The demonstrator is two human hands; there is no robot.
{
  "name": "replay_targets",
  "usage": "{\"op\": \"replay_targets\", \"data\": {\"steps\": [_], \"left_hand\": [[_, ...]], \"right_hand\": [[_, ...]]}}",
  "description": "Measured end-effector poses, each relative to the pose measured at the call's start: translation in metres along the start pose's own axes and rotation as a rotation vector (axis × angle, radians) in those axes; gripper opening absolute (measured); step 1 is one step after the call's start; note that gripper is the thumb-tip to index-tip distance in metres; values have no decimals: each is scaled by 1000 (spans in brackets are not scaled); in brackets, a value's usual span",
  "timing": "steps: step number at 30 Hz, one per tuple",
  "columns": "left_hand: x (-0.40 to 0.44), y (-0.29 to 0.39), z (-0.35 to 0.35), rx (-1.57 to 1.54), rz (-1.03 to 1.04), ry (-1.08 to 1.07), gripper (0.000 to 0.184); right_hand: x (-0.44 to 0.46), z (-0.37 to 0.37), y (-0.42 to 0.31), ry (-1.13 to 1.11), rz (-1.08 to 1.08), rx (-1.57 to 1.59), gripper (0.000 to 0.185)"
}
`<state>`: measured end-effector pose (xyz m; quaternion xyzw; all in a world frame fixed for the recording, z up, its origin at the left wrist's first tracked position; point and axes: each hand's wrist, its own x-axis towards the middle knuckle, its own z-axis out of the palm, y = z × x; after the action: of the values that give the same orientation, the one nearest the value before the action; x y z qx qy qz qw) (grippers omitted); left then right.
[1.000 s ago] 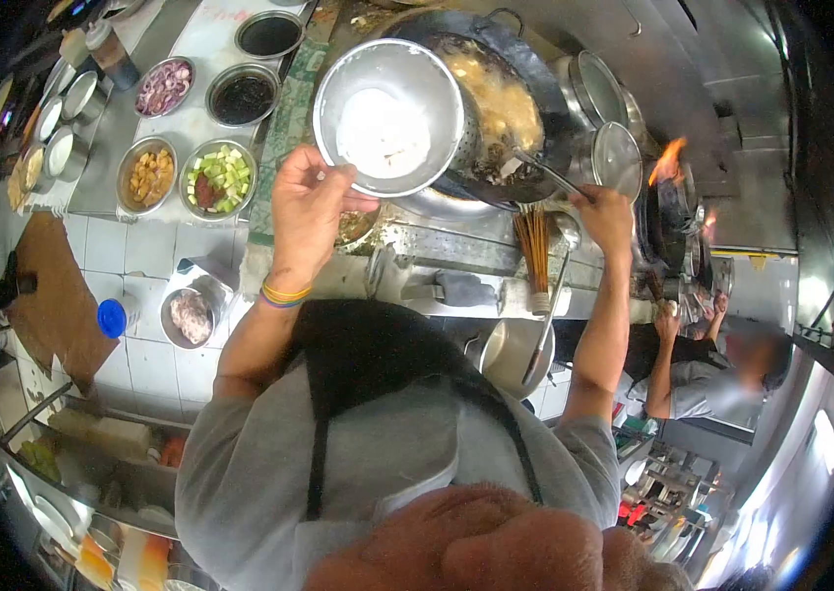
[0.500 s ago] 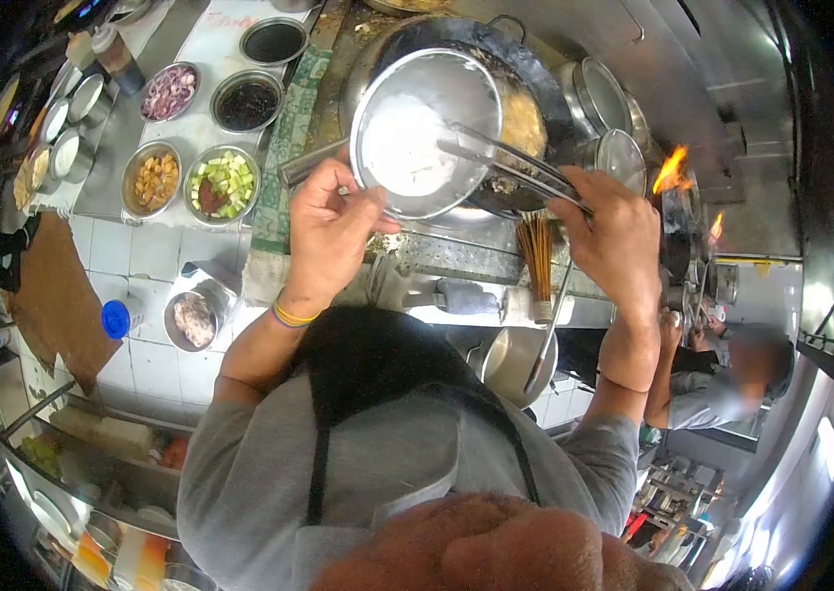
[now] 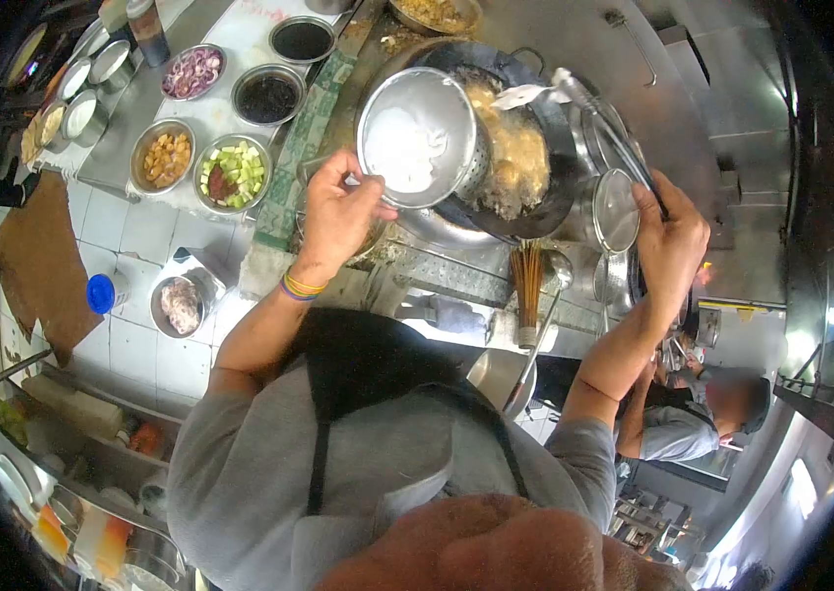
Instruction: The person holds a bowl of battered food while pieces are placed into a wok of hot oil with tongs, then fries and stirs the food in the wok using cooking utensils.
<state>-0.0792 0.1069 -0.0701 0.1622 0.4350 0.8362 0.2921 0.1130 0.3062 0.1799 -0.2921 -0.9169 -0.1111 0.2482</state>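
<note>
Pinching the rim of a steel bowl [image 3: 392, 113], my left hand [image 3: 338, 212] keeps its grip, thumb against fingers, beside the near-left edge of the dark wok [image 3: 563, 163]. The bowl holds something wet and white. My right hand [image 3: 673, 236] has its grip closed around the tongs [image 3: 614, 133], whose blurred tips carry a white-coated piece [image 3: 520, 97] above the wok's far side. Below it, golden food [image 3: 520, 163] fries in bubbling oil; a perforated strainer [image 3: 471, 172] sits at the wok's left, partly behind the bowl. I judge a loose pinch the main danger: the piece could slip, splashing hot oil towards either wrist. Thin hold on the rim might also let the bowl tip and spill into the oil. Skewers [image 3: 527, 295] stand on the wok's near side, green cubes [image 3: 235, 172] lie left of it, and a co-worker [image 3: 683, 424] is off to its right.
</note>
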Motion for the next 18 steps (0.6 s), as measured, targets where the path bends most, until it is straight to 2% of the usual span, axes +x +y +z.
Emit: {"op": "replay_targets", "data": {"steps": [3,6,8,10,12,13,16,18], "left_hand": [[1,-1,-6,-23,1,20,11],[-2,8,-9,-15,-4,52,12],[-4,14,-11,-24,-4,71,12],[-4,19,-13,-59,18,90,12],[-6,26,-14,-81,16,97,14],[-5,29,-14,-93,20,104,15],[-5,33,-19,-80,62,129,14],[-8,35,-18,-63,68,123,15]], "right_hand": [[19,23,26,20,163,-115,33],[36,73,66,-76,177,-218,35],[48,110,72,-244,286,-303,36],[53,157,96,-337,325,-260,36],[50,176,96,-323,363,-283,38],[54,180,94,-313,376,-293,39],[51,142,74,-68,323,-146,42],[45,92,43,-38,71,-76,39]]}}
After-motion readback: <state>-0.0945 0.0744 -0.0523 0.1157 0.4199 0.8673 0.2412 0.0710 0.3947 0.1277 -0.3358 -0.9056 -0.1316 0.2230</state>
